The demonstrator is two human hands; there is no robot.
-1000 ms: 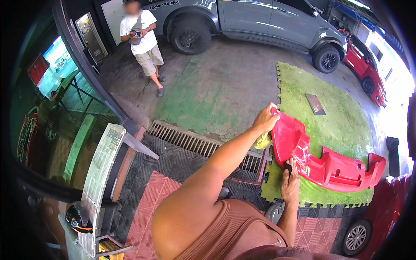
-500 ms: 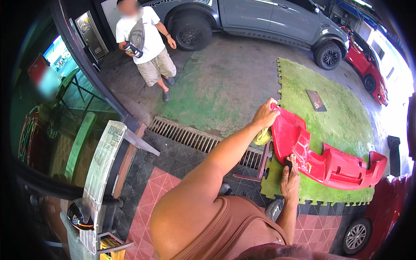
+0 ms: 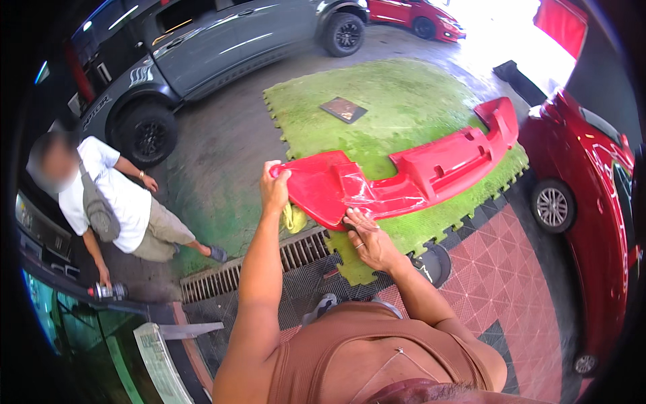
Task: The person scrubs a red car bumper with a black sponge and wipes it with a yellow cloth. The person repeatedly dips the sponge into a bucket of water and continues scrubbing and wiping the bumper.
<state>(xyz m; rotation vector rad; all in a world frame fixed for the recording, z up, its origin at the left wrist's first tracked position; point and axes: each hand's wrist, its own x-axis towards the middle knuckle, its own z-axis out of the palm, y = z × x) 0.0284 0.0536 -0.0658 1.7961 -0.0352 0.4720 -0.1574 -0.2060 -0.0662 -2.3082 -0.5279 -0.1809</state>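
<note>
The view has swung right; the co-worker (image 3: 128,209) now holds a bottle (image 3: 113,291) low. The left hand (image 3: 274,190) clamps a corner of the red panel (image 3: 420,173) over the green mat (image 3: 306,128); the right hand (image 3: 372,246) rests near-together fingers on its near edge, perhaps over a dark pad (image 3: 350,227).

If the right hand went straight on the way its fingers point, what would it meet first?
The red car panel: the right hand appears to be touching its near edge, fingers pointing across the panel's left end. Whether it would skim over or press in is unclear from this view.
</note>
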